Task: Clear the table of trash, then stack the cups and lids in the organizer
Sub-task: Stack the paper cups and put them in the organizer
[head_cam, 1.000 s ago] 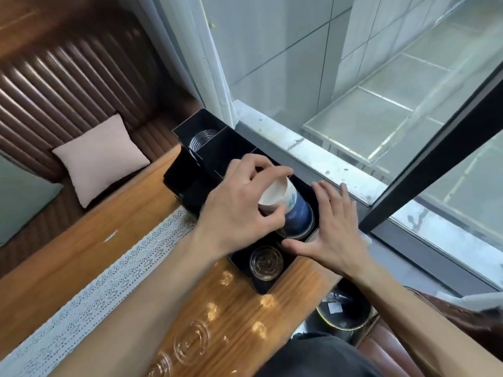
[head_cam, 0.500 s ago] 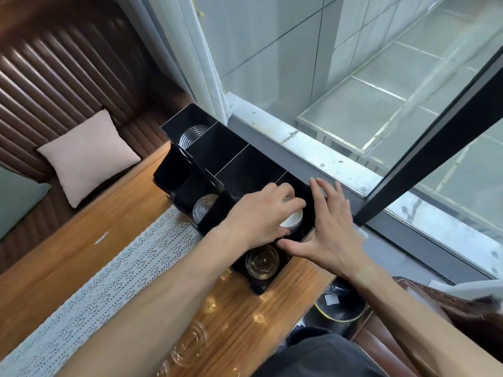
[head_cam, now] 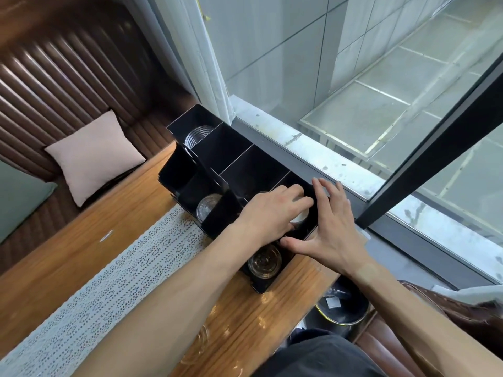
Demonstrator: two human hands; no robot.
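Observation:
A black divided organizer stands on the wooden table against the window sill. My left hand reaches into its near-right back compartment, fingers curled over an upturned paper cup; only a sliver of the cup's white base shows. My right hand lies open and flat against the organizer's right wall, fingers spread. Clear plastic lids sit in three compartments: back left, front middle and front right. More clear lids lie loose on the table near me, partly hidden by my left forearm.
A white lace runner runs along the table. A black bin with scraps inside stands on the floor off the table's right end. A pale cushion rests on the brown bench beyond. The window glass is directly right of the organizer.
My left hand has pushed the paper cup from above the organizer down into the compartment, so its blue side is now hidden. My right hand stayed against the organizer wall.

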